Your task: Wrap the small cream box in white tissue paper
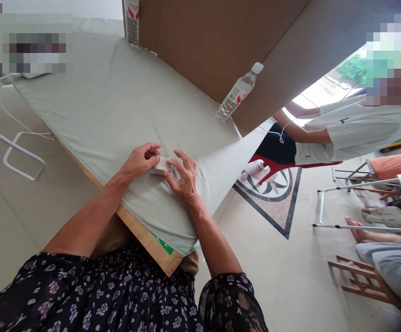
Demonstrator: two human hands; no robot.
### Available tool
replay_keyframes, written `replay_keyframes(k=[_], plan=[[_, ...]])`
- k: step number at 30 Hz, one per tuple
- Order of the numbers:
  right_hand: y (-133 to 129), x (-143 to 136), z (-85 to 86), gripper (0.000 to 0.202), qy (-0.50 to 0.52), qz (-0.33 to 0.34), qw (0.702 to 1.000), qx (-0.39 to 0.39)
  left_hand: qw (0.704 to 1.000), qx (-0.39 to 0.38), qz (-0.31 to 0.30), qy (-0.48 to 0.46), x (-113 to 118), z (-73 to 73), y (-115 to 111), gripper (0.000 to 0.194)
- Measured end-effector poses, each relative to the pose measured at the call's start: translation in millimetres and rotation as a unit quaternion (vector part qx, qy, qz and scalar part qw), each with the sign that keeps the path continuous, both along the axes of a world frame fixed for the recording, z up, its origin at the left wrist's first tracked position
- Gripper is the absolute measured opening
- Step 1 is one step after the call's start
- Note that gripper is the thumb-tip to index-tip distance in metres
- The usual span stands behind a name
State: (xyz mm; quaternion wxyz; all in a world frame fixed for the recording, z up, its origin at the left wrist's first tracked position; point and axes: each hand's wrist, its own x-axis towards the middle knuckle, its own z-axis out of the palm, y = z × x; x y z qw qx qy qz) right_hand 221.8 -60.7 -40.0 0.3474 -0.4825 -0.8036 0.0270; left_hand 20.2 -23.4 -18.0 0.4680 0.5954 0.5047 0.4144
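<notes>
A small whitish rectangular block point(162, 164), perhaps a little box or a stack of cards, lies on the pale green cloth point(117, 106) near the table's front corner. From its left side, my left hand point(140, 160) grips it with the thumb along the near edge and the fingers curled. My right hand point(184, 177) holds the other end between thumb and index finger, its remaining fingers raised and bent. Print or markings on the block are too small to read. The fingers hide part of both its ends.
A water bottle point(239, 92) stands by a large brown cardboard panel point(203, 46); another bottle point(132, 23) is farther back. Beyond the panel sits a person in a white shirt point(356, 127). A white cable point(23, 122) hangs off the left side. A wooden stool point(359, 281) stands right.
</notes>
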Motion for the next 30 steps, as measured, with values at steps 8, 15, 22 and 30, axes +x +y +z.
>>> replay_keyframes(k=[8, 15, 22, 30], plan=[[1, 9, -4.6, 0.018, 0.118, -0.061, 0.991, -0.026, 0.999, 0.003, 0.045, -0.010, -4, -3.7, 4, 0.058], [-1, 0, 13.2, 0.020, 0.036, -0.023, 0.999, -0.033, 1.000, -0.009, 0.005, 0.004, -4, 0.1, 2, 0.061], [8, 4, 46.6, 0.021, -0.125, 0.069, 0.989, -0.047, 0.998, -0.008, -0.035, 0.047, -6, 0.9, 3, 0.068], [16, -9, 59.1, 0.028, -0.227, 0.069, 0.971, -0.030, 0.997, 0.006, -0.039, 0.068, -4, -5.9, 5, 0.067]])
